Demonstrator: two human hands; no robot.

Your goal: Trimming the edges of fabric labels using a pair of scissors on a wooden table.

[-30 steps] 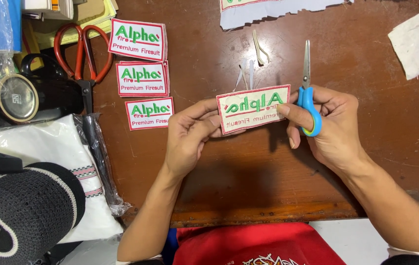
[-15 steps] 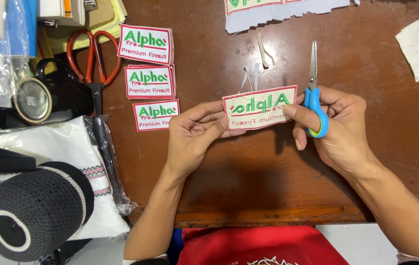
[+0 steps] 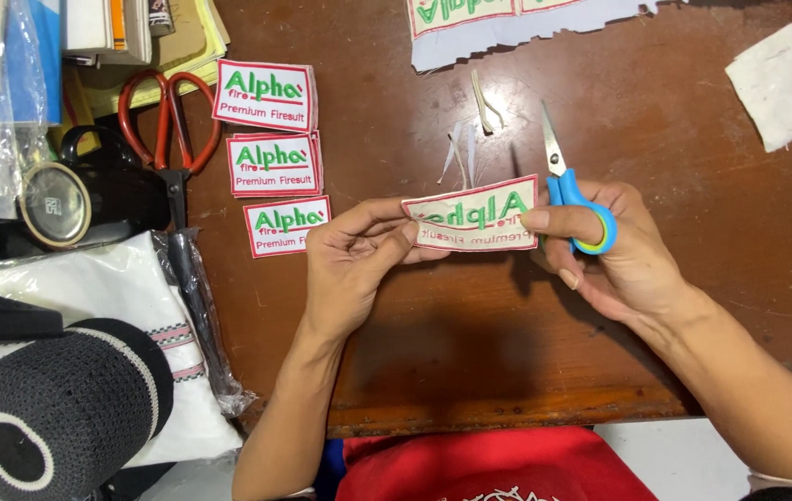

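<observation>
Far left: black knitted cap (image 3: 62, 408) on folded white cloth (image 3: 90, 278), red-handled scissors (image 3: 169, 121) above. Next, three finished patches (image 3: 274, 165) in a column on the brown table (image 3: 433, 371). At centre, left hand (image 3: 350, 264), grip pinched on the left end of an embroidered patch (image 3: 472, 215), held upside down just above the table. Right hand (image 3: 614, 255) pinching the patch's right end, fingers also closed around small blue scissors (image 3: 574, 199), blades pointing away. Far right: white fabric scrap (image 3: 790, 79).

the uncut patch sheet (image 3: 507, 23) and white cloth scrap (image 3: 790, 74) run off frame.
</observation>
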